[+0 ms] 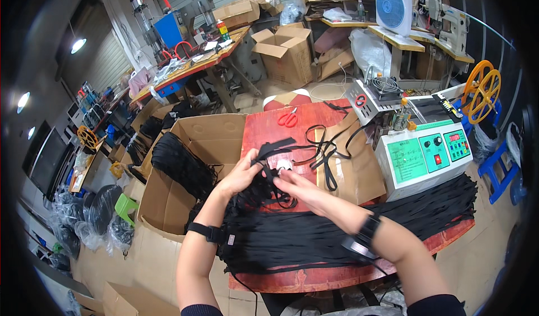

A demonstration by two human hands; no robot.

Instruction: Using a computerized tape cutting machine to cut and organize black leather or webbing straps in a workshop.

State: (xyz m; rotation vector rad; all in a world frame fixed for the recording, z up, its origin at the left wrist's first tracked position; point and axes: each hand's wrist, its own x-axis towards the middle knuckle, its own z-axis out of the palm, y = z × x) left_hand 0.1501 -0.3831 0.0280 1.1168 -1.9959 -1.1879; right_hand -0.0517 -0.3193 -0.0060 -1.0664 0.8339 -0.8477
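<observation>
My left hand (242, 174) is closed on black straps (276, 146), with a flat end sticking out above the fingers to the right. Close beside it, my right hand (300, 188) has its fingertips pressed on the same black bundle; its finger detail is partly smeared. Below both hands, a long spread of black straps (292, 240) lies across the front of the red table (269, 282). Loose black straps (331, 153) curl over a flat piece of cardboard (359, 175) to the right of my hands.
An open cardboard box (163, 206) holding a thick black strap bundle (179, 164) stands left of the table. Red-handled scissors (288, 118) lie at the far side. A white and green control machine (424, 156) with orange reels (484, 94) stands right. A blue stool (499, 173) is beyond.
</observation>
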